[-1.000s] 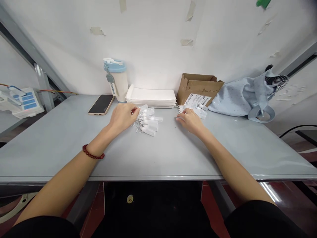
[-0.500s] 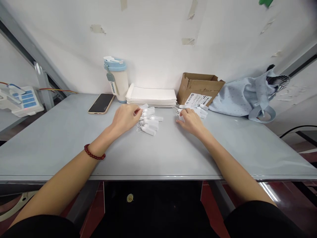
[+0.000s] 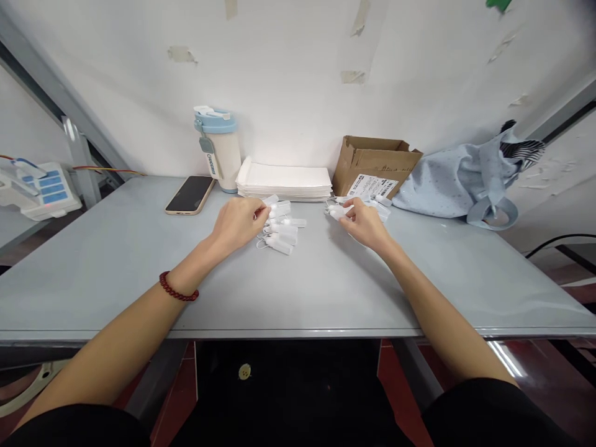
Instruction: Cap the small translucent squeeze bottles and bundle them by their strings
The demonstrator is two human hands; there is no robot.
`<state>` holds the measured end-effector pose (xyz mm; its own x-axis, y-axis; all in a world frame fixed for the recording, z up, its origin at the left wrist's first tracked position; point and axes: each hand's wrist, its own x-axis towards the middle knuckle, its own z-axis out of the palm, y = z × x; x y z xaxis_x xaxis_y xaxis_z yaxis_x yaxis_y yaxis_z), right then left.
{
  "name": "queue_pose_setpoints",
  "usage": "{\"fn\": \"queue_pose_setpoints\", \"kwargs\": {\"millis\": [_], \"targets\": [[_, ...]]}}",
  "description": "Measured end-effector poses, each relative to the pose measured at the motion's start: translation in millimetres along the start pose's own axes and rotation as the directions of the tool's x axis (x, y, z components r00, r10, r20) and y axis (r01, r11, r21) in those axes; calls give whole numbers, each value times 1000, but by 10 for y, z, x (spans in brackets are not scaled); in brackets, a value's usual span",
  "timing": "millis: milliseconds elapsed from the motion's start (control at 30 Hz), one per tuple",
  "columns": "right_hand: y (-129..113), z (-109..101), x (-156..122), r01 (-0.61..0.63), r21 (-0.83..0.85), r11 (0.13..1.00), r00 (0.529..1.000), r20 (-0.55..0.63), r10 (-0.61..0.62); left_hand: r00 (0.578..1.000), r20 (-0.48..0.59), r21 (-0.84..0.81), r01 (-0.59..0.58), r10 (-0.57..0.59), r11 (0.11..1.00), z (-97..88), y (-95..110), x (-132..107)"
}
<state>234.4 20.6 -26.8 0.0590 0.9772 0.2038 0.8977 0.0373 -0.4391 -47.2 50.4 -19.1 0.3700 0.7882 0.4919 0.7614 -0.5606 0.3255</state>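
Several small translucent white tubes with thin loops (image 3: 282, 236) lie roughly in a column left of the table's middle. At this column's left edge is my left hand (image 3: 238, 222), fingertips pinched together; whatever they grip is hidden. My right hand (image 3: 365, 225) pinches one small white tube (image 3: 339, 213), whose loop end points left. Behind and beside those fingers lies a second group of the same tubes (image 3: 382, 211), partly covered by the hand.
A stack of white paper-like sheets (image 3: 284, 180) stands by the wall, between a cream tumbler (image 3: 226, 155) and an open cardboard box (image 3: 379, 164). A phone (image 3: 190, 195) lies left on the grey table (image 3: 298, 298). Right of the box rests a light-blue cloth bag (image 3: 451, 180).
My right hand has lifted slightly and drawn a little right, its fingers now pinching a tube that shows more clearly. My left hand has barely shifted.
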Motion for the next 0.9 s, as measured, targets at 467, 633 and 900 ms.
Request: {"fn": "queue_pose_setpoints", "kwargs": {"millis": [467,633,900], "targets": [[54,-17,60,94,-19,995,991,-90,-96,999,46,8,26,-27,1000,-16,51,-2],[34,-101,43,110,-143,984,970,-202,-138,998,61,-2,28,-28,1000,-14,59,-5],[48,-172,-10,147,4,989,901,-414,-133,997,73,4,12,-13,1000,16,85,-28]]}}
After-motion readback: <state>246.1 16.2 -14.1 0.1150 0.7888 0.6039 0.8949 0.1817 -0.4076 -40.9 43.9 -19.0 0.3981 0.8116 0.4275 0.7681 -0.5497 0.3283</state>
